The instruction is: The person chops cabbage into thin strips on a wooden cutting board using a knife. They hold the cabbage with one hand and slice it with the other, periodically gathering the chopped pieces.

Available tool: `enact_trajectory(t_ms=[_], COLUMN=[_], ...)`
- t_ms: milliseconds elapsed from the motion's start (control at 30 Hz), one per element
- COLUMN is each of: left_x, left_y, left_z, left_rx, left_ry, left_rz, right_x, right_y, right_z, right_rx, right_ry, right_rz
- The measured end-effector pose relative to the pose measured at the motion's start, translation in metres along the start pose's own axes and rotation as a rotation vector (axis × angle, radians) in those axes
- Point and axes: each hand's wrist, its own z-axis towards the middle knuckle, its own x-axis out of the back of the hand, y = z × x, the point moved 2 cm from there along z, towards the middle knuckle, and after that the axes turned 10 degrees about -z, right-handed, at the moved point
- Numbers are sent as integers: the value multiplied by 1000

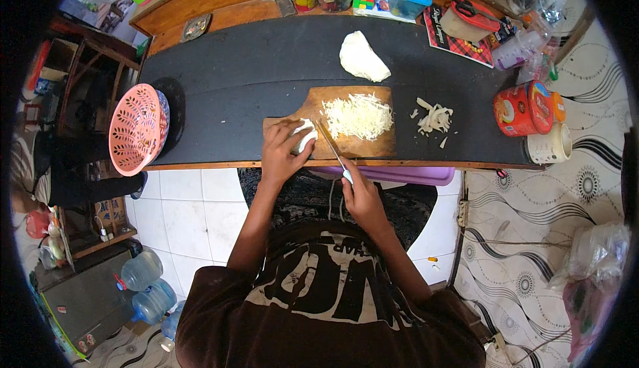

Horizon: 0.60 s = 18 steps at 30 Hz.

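Observation:
Under the curled fingers of my left hand (280, 151), a piece of white vegetable (305, 138) is pressed on the handle end of a wooden cutting board (324, 151). My right hand (363, 196) grips the pale blue handle of a knife (330, 141). Its blade slants up and left over the board, just right of the held piece. A heap of thin white shreds (358, 117) covers much of the board's right part. Beyond the board lies a larger white vegetable chunk (363, 57). Trimmed scraps (435, 118) are scattered on the black tabletop (224, 88) to the right.
A pink perforated basket (132, 128) leans on its side at the left table end. To the right are a red container (521, 108) and a white mug (549, 143). Scissors (469, 6) rest on a red-lidded tub. Below the front edge sits a purple plastic item (414, 175).

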Motion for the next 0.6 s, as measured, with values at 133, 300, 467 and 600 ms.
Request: enact_trajectory(t_ms=[133,300,467,600], left_x=[-2,-1,4,4], left_y=[-2,0,6,5], left_z=[-1,-1,4,6], left_rx=[-41,-29,-52,-22], left_ry=[15,-21,-164,-244], left_rz=[-5,30,68,94], right_x=[-7,1,7,16], right_y=[3,-3,0,0], right_z=[4,7,4,-5], right_rx=[83,65,32,-70], right_ry=[15,43,76,32], right_rz=[14,-106,-238,-308])
